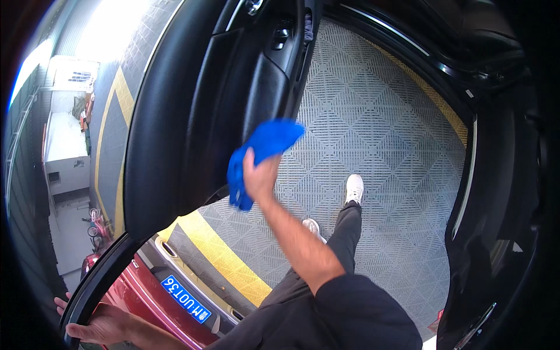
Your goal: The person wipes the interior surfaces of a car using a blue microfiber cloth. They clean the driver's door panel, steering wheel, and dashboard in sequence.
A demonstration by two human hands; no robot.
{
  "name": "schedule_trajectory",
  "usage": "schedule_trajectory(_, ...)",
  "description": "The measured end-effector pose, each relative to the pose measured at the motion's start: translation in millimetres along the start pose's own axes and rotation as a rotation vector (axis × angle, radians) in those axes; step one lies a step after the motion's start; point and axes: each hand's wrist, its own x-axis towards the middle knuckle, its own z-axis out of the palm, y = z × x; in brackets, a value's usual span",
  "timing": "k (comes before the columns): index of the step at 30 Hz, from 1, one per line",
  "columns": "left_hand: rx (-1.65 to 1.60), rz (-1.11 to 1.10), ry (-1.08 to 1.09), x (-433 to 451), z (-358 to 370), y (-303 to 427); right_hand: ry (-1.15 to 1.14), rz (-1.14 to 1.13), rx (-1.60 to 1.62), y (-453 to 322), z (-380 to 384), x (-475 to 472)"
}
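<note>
A blue cloth, bunched and slightly blurred, is held in my right hand. It is close to the lower part of the black inner door panel of an open car door; whether it touches the panel I cannot tell. My left hand grips the door's black window frame, thumb on one side and fingertips showing on the other. A switch panel and a chrome door handle are on the upper part of the door. Something grey and cloth-like is tucked beside the switches.
The black car body with its sill rises on the right. Behind the door stands a red car with a blue licence plate. Grey grated floor tiles with yellow bands lie underfoot. A pink bicycle is far left.
</note>
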Motion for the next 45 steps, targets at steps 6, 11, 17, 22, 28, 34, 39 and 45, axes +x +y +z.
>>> schedule_trajectory(6, -0.144, -0.017, 0.08, 9, 8, -4, -0.102, 0.055, -0.063, 18, 19, 115)
schedule_trajectory(11, -0.1, -0.018, 0.055, 13, 2, -8, -0.065, 0.0, 0.556, 28, 11, 255)
schedule_trajectory(17, 0.016, -0.035, -0.004, 17, -6, -11, -0.067, 0.307, 0.647, 79, 8, 64)
schedule_trajectory(22, -0.002, -0.115, 0.037, 14, 0, -5, -0.225, 0.339, 0.742, 140, 30, 133)
schedule_trajectory(28, 0.039, -0.182, 0.153, 14, 6, -1, -0.158, 0.148, 0.536, 124, 13, 191)
schedule_trajectory(34, 0.032, -0.195, 0.147, 20, -3, 3, -0.166, 0.587, 0.581, 158, 8, 113)
schedule_trajectory(39, 0.036, -0.096, 0.058, 23, -6, -1, -0.302, 0.224, 1.084, 248, 40, 201)
schedule_trajectory(45, 0.24, -0.084, -0.121, 26, -16, -7, -0.119, 0.721, 1.206, 223, 39, 63)
